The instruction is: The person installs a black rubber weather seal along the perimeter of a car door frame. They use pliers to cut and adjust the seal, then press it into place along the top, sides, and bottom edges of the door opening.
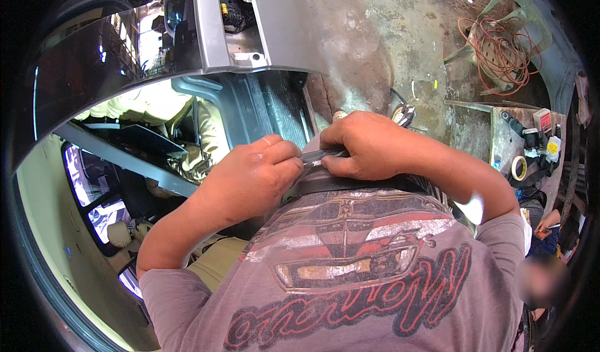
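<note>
Both my hands are raised close together in front of my shirt, fingers pinched. A thin dark strip-like piece, with a small light spot on it, runs between them; its exact kind I cannot make out. My left hand has thumb and fingertips closed at its left end. My right hand grips the other end, with curled fingers and thumb covering much of it. Just beyond the hands lies the ribbed grey-blue sill of an open vehicle.
A silver body panel with a long rounded opening stands ahead. Pale seats are inside the vehicle at left. At right, a plastic chair carries a coiled orange hose. A worktable holds a tape roll; another person sits nearby.
</note>
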### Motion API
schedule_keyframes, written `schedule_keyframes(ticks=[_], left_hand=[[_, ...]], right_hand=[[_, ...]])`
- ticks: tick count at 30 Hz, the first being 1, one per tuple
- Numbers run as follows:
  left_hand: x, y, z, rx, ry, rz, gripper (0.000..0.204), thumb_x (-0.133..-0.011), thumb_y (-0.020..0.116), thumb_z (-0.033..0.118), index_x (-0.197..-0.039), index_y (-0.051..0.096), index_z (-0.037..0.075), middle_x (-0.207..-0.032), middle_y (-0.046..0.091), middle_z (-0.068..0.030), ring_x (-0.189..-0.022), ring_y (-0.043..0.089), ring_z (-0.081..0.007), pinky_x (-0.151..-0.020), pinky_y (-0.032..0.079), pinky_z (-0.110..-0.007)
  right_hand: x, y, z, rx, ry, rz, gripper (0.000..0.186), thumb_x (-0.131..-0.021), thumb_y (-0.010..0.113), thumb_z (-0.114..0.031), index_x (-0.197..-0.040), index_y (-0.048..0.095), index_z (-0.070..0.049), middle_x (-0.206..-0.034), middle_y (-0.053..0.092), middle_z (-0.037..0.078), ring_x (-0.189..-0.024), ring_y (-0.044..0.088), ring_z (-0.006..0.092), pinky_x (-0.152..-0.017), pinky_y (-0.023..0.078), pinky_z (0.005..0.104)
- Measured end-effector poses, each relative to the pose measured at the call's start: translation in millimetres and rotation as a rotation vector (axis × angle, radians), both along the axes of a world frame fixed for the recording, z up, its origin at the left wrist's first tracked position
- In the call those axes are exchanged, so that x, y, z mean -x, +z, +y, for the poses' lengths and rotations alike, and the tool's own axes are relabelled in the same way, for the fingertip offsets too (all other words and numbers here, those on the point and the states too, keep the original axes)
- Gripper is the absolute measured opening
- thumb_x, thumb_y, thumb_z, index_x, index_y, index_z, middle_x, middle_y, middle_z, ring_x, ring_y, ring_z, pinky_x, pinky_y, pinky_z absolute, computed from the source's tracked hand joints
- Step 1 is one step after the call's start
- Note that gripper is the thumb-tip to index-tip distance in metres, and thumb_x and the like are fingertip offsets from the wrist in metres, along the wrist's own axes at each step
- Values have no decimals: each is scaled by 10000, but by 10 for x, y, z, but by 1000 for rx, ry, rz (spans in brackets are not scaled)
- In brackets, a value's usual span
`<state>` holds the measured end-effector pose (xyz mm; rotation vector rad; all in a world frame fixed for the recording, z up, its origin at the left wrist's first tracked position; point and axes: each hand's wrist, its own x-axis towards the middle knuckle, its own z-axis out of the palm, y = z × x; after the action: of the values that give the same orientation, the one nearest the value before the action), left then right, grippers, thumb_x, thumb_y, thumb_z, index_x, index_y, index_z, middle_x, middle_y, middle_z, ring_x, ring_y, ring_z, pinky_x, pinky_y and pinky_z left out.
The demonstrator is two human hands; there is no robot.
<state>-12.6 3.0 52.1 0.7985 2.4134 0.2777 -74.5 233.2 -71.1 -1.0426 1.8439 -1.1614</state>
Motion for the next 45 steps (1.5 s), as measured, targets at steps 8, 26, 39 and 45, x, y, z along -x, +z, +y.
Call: schedule_keyframes(ticks=[8,26,39,45], left_hand=[[110,-116,38,0,57,-102,166,-891,748,92,-1038,714,24,-1113,694,-135,-1060,692,-355,-913,587,-457],[170,-16,-237,-161,227,-208,140,-877,770,57,-985,692,15,-1057,697,-139,-975,721,-339,-846,591,-434],[46,-95,-47,-92,117,-1,144,-821,800,62,-943,725,46,-1016,736,-93,-961,724,-312,-830,600,-433],[50,-97,-17,-81,162,-14,144,-809,761,46,-941,702,39,-961,704,-114,-933,711,-329,-811,593,-434]], right_hand=[[2,7,3,-24,-14,5,391,-896,690,-339,-1035,801,9,-941,760,278,-939,737,478,-883,582,549],[53,5,40,-53,7,-94,418,-902,696,-359,-1106,811,-12,-978,776,274,-964,753,464,-909,588,521],[29,22,-3,-49,10,-39,431,-898,682,-369,-1089,811,-5,-959,765,284,-954,746,471,-898,588,531],[5,-8,13,-34,-5,-36,430,-901,681,-375,-1089,809,-10,-965,769,277,-958,746,470,-900,587,531]])
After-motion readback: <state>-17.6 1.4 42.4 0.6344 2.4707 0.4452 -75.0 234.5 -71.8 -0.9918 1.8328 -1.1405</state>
